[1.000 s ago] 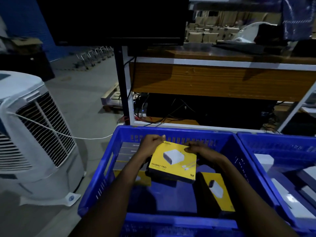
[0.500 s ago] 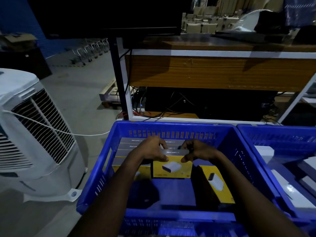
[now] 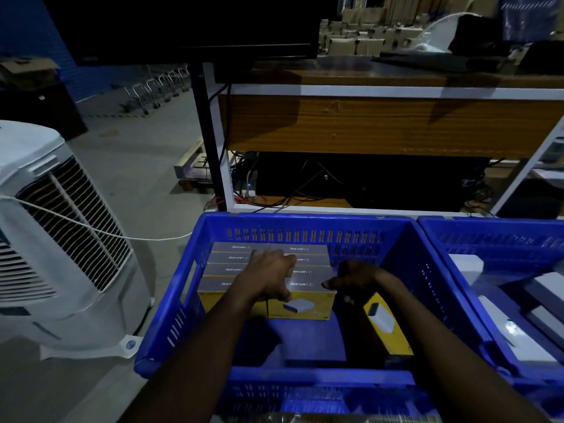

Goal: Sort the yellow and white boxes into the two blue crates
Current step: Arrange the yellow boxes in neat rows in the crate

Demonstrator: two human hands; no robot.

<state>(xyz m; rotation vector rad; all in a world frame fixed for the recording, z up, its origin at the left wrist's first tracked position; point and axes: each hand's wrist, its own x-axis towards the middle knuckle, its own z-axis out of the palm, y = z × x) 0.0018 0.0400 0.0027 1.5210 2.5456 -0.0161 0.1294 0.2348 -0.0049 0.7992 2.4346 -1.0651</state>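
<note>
Likely seating front yellow box [image 3: 305, 306] in left crate [image 3: 305, 219]. Left hand [image 3: 268, 276] fingers flat, pressing it; right hand [image 3: 357, 279] curled at its 3 o'clock end, grip unclear. Next: probably grab loose yellow box [image 3: 386, 328], 4 o'clock.

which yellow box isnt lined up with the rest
The lone yellow box beside the right hand, toward the left crate's right wall: its printed face shows upward, while the others stand on edge in packed rows.
</note>
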